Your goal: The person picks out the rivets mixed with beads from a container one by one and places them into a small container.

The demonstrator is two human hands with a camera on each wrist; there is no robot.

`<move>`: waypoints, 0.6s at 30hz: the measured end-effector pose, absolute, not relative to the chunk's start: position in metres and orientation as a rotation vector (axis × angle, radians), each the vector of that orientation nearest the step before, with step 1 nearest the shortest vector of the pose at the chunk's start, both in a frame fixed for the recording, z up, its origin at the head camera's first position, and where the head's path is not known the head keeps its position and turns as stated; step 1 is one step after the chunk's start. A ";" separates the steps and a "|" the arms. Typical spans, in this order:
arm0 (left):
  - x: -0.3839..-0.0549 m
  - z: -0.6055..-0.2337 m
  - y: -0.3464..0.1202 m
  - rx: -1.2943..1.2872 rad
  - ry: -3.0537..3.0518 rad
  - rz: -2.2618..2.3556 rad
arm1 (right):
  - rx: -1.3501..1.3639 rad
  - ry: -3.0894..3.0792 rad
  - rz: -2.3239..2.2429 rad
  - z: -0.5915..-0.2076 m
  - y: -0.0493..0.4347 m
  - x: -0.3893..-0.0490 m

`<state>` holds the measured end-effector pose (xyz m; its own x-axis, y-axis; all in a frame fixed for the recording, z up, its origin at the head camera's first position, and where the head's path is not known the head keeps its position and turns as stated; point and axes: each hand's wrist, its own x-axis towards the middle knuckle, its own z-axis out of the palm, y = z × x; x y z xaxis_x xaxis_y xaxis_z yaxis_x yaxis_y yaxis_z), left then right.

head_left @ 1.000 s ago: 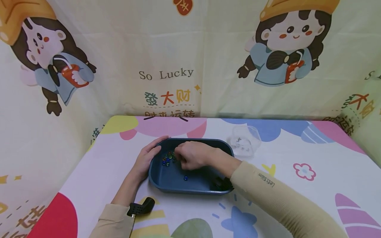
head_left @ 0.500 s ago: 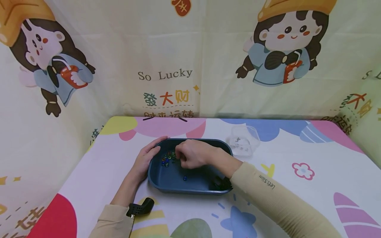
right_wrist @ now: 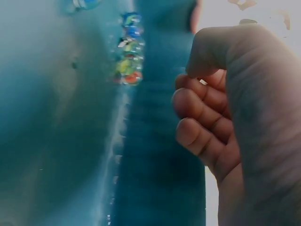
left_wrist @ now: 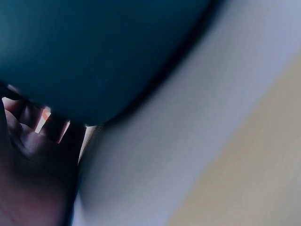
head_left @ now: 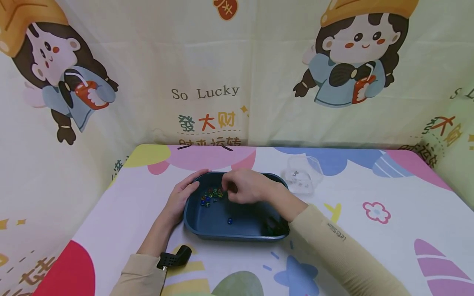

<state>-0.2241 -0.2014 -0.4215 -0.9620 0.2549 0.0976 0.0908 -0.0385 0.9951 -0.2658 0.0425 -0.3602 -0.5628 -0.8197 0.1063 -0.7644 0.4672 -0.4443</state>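
A dark blue rectangular basin sits on the table. My left hand holds its left rim, thumb on top and fingers along the outer wall; in the left wrist view some fingers show beyond the basin wall. Small coloured glass marbles lie clustered in the basin's far left part. One blue marble lies apart from them, nearer the front. Over the basin's far side, just right of the cluster, is my right hand, fingers curled and thumb bent toward them. Whether it pinches something small is hidden.
Behind the basin's right end stands a clear plastic box with a few small things in it. A dark object shows under my right wrist. A black wrist device is on my left wrist. A printed cloth hangs behind the table.
My right hand has lifted slightly up and to the right, away from the marbles, and more of the cluster shows. My left hand stays on the rim.
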 end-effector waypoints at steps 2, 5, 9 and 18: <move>-0.224 -0.421 -0.201 0.375 2.100 2.147 | -1.413 2.588 -0.733 -0.361 0.045 -0.266; -0.224 -0.421 -0.201 0.374 2.113 2.140 | -1.420 2.599 -0.789 -0.361 0.048 -0.267; -0.223 -0.421 -0.200 0.367 2.131 2.130 | -1.424 2.641 -0.845 -0.361 0.051 -0.267; -0.223 -0.420 -0.200 0.375 2.144 2.125 | -1.462 2.672 -0.966 -0.357 0.059 -0.269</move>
<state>-0.2232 -0.1996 -0.4201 -0.9647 0.2428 0.1019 0.1041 -0.0041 0.9946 -0.2690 0.0587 -0.3575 -0.5802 -0.7485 0.3211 -0.7808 0.3990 -0.4808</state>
